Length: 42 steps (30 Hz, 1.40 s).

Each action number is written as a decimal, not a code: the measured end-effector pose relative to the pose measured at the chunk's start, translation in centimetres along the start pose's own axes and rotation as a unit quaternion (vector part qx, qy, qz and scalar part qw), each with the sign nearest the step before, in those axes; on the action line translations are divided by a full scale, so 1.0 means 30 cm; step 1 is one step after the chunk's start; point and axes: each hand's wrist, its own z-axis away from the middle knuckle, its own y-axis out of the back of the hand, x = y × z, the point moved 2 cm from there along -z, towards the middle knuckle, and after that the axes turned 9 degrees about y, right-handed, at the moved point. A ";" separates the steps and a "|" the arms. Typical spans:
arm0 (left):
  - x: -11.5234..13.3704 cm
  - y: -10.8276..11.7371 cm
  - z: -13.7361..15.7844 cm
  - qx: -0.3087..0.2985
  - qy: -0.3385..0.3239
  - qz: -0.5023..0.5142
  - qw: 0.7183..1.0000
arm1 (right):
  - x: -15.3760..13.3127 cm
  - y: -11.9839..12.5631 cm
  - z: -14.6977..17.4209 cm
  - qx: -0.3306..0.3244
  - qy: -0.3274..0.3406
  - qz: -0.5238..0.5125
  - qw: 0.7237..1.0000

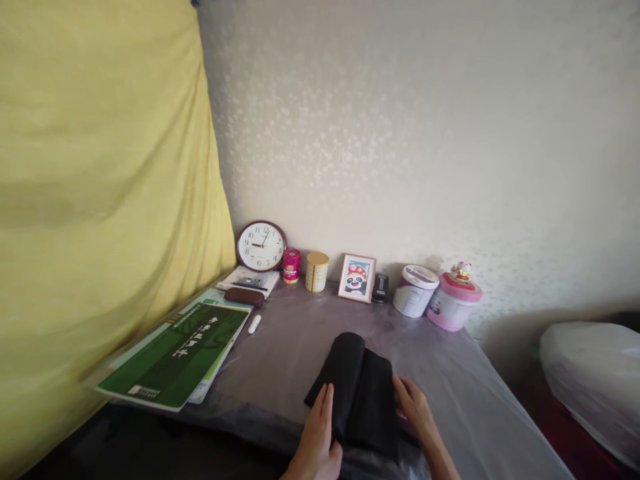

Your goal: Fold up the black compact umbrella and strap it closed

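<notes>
A: What's the biggest thing there?
B: The pale patterned wall (400, 147), with a yellow curtain (105, 173) hanging down the left side.
A: And below them?
B: A table (280, 360) under a grey cover, reaching back towards the wall. Off its right side sits a whitish bundle (590, 373).
A: What lies on the table?
B: A green book (173, 353) tops a stack at the left. At the near edge, right of the middle, is a black folded cloth (373, 403), in two panels side by side.
A: Is anyone holding it?
B: The left hand (317, 430) has the left panel between its straight fingers and its thumb. The right hand (413, 403) touches the right edge; its fingertips are partly hidden, so I can't tell whether it grips.
A: What stands farther back?
B: A round clock (261, 247) at the left, then a pink-lidded tub (453, 307) and a white tub (415, 293) near each other at the right. Between those ends stand a framed panda picture (357, 277), a yellow-lidded can (317, 273) and a smaller pink can (291, 267).
A: Smallest?
B: A brown case (244, 296) by the book, then a small white object (255, 325) just beside the stack.
</notes>
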 end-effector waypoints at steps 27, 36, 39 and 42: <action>0.016 -0.025 0.002 0.020 0.037 -0.054 0.998 | -0.329 -0.239 -0.081 -0.104 0.063 -0.237 0.964; -0.005 -0.015 0.002 0.022 -0.001 -0.130 0.991 | -0.257 -0.348 -0.147 -0.073 0.069 -0.005 0.995; -0.075 -0.051 0.001 0.039 -0.041 -0.132 0.990 | -0.267 -0.350 -0.142 -0.082 0.065 0.023 0.994; -0.148 -0.088 0.004 0.109 -0.061 -0.128 0.984 | -0.292 -0.347 -0.125 -0.110 0.071 0.041 0.991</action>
